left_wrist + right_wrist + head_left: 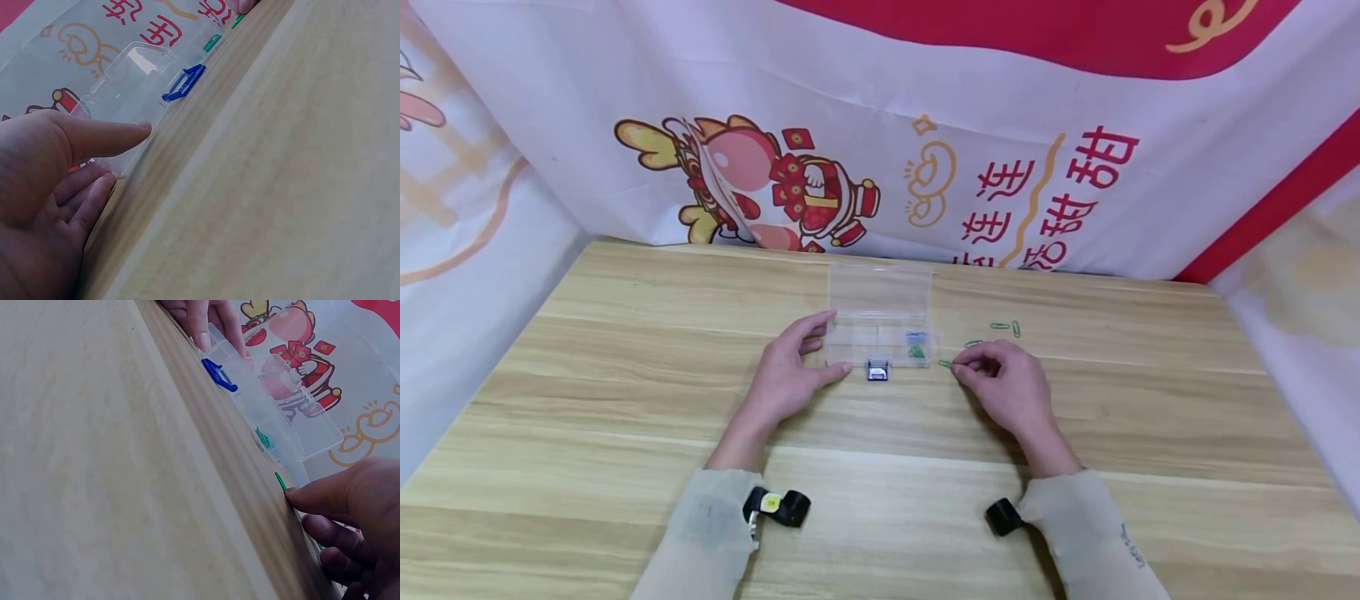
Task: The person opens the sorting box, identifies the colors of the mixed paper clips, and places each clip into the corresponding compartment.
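Note:
A clear plastic compartment box (867,337) lies on the table with its lid (880,290) raised toward the back. My left hand (786,367) holds the box at its left end, thumb (115,136) along the front and fingers at the side. Between thumb and fingertips my right hand (1006,383) pinches a green paper clip (280,481), just right of the box. Inside the right-hand compartments are green paper clips (263,437) and, behind them, blue ones (915,335). A blue latch (877,371) sticks out at the box's front.
More green paper clips lie right of the box, such as one flat clip (1000,326) and another turned sideways (1017,329). The wooden table (880,500) meets a printed cloth (880,92) hanging behind it.

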Tool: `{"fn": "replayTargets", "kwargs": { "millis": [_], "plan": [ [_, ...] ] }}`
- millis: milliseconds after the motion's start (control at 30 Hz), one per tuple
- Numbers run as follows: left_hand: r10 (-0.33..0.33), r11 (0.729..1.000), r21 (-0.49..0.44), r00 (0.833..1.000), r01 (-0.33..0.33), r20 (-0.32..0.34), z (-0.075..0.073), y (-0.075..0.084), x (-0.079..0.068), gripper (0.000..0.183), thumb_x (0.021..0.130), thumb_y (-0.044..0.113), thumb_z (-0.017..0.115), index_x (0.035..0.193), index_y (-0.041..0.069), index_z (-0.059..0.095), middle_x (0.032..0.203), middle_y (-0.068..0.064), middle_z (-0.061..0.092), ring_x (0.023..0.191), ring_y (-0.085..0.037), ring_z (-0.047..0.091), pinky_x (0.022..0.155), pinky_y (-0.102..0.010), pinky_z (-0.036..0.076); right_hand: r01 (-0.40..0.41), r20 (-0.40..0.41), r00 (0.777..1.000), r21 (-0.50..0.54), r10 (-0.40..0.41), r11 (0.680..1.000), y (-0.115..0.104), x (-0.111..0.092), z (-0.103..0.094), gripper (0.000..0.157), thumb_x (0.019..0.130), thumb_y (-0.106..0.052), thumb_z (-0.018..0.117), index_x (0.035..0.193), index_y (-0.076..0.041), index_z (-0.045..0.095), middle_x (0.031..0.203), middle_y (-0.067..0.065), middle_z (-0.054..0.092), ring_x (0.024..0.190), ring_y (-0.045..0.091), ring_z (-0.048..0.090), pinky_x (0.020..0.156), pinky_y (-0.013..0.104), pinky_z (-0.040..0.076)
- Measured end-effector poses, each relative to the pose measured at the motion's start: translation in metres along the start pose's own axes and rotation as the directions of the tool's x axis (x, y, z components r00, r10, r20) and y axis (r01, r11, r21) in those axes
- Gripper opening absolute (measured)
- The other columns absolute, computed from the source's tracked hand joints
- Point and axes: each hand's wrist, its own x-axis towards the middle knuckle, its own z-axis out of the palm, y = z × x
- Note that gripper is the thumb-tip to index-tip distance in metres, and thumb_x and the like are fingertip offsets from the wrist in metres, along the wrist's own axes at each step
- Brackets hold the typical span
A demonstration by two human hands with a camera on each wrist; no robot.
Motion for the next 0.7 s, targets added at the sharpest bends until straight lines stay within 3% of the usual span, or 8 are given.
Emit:
{"fn": "replayTargets", "kwargs": {
  "millis": [700],
  "plan": [
    [0.008,1.000,0.003,1.000,-0.008,-0.002,0.0006,-0.0020,0.0007,0.078,0.090,0.013,0.088,0.159,0.023,0.053,0.156,-0.012,0.058,0.144,-0.037,0.057,0.125,-0.050,0.047,0.019,0.017,1.000,-0.098,-0.017,0.995,-0.0051,-0.0020,0.0005,0.004,0.098,-0.019,0.078,0.096,-0.017,0.079,0.097,0.005,0.070,0.084,0.021,0.062,0.074,0.032,0.048]
  ]
}}
